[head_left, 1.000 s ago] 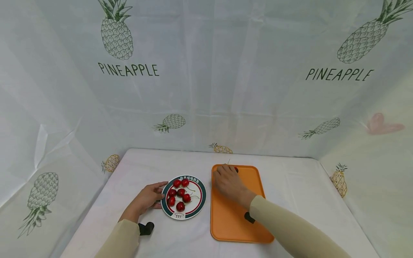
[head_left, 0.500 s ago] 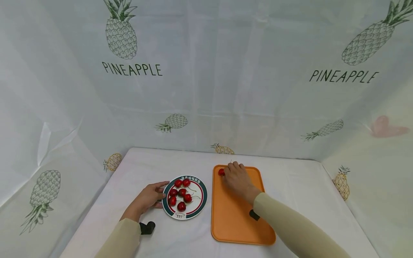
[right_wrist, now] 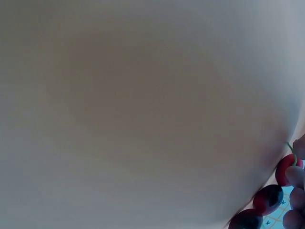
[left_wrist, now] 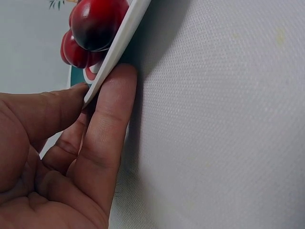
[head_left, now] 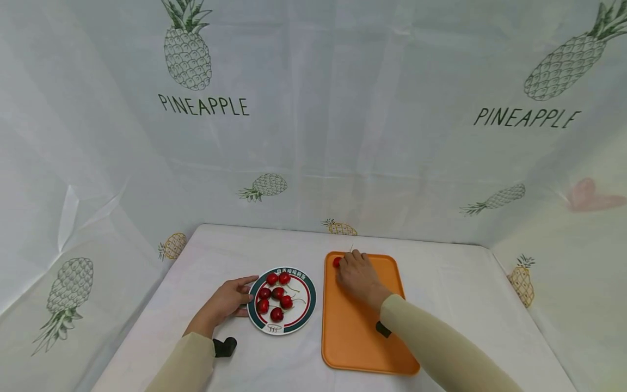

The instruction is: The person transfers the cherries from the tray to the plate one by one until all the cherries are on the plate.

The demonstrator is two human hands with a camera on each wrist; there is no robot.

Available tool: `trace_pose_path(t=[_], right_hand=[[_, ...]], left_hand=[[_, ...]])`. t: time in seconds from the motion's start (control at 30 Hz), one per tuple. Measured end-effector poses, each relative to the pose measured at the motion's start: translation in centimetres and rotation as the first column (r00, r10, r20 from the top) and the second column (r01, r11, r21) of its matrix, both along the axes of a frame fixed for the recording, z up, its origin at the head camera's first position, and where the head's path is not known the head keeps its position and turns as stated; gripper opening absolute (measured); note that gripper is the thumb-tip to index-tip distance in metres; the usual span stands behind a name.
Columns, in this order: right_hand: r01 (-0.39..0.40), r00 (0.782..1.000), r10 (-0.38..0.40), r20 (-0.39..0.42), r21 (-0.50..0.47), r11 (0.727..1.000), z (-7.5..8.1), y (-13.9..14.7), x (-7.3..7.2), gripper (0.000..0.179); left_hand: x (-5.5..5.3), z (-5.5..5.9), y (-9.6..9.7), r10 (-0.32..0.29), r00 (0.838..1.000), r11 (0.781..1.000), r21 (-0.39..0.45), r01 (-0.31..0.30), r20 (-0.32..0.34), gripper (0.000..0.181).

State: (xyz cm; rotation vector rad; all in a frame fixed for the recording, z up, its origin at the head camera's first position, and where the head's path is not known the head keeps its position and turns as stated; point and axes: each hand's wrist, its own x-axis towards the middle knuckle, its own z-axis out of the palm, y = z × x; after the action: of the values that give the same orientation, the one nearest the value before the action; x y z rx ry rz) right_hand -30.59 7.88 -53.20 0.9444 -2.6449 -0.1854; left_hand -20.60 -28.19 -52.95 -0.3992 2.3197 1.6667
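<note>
My left hand (head_left: 227, 299) pinches the left rim of a round plate (head_left: 307, 313), its thumb on top and fingers beneath, as the left wrist view shows. Several red cherries (head_left: 276, 314) with stems lie on that plate. Over the far end of an orange tray (head_left: 352, 348) is my right hand (head_left: 360, 276), fingers curled down. A cherry (head_left: 337, 262) shows just left of its fingers. In the right wrist view, the fingertips (right_wrist: 295, 176) hold a stemmed cherry (right_wrist: 283, 171) in line with two darker cherries (right_wrist: 268, 199). The palm hides part of the tray.
Plate and tray stand side by side on a white-covered table (head_left: 235, 245), a narrow gap between them. A pineapple-printed curtain (head_left: 313, 136) rises behind the table and at both sides. Black wrist mounts (head_left: 224, 347) sit at both sleeves.
The right hand has shifted rightward along the tray's far end, uncovering a cherry at its left, then drawn slightly back left and nearer. The left hand keeps its hold on the plate.
</note>
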Motion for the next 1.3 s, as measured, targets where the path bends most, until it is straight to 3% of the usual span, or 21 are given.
trace_pose_path(t=[0.2,0.5,0.73,0.9,1.1,1.3], right_hand=[[0.034,0.999,-0.034,0.006,0.06,0.998,-0.1,0.9,-0.2,0.02],[0.016,1.0,-0.015,-0.009,0.054,0.998,-0.2,1.1,-0.5,0.012],[0.014,1.0,-0.014,0.002,0.075,0.997,0.1,0.7,-0.4,0.017],[0.004,0.999,-0.002,-0.047,0.05,0.999,0.6,0.3,-0.4,0.016],[-0.006,0.998,0.006,-0.059,0.008,1.0,1.8,-0.8,0.2,0.02],[-0.009,0.998,0.009,-0.063,0.002,1.0,1.8,-1.9,1.1,0.022]], left_hand=[[-0.1,-0.3,-0.1,0.0,1.0,1.0,-0.022,0.0,-0.006,0.057],[-0.1,-0.3,-0.1,0.0,1.0,0.999,-0.035,-0.001,-0.01,0.057],[-0.1,-0.3,0.0,0.005,1.0,1.0,-0.028,-0.005,-0.003,0.057],[0.0,-0.1,0.0,0.0,1.0,1.0,-0.025,0.0,-0.005,0.057],[0.0,-0.2,-0.2,-0.007,1.0,1.0,-0.016,0.007,-0.015,0.057],[-0.1,-0.2,-0.2,-0.01,1.0,1.0,-0.006,0.01,-0.015,0.057]])
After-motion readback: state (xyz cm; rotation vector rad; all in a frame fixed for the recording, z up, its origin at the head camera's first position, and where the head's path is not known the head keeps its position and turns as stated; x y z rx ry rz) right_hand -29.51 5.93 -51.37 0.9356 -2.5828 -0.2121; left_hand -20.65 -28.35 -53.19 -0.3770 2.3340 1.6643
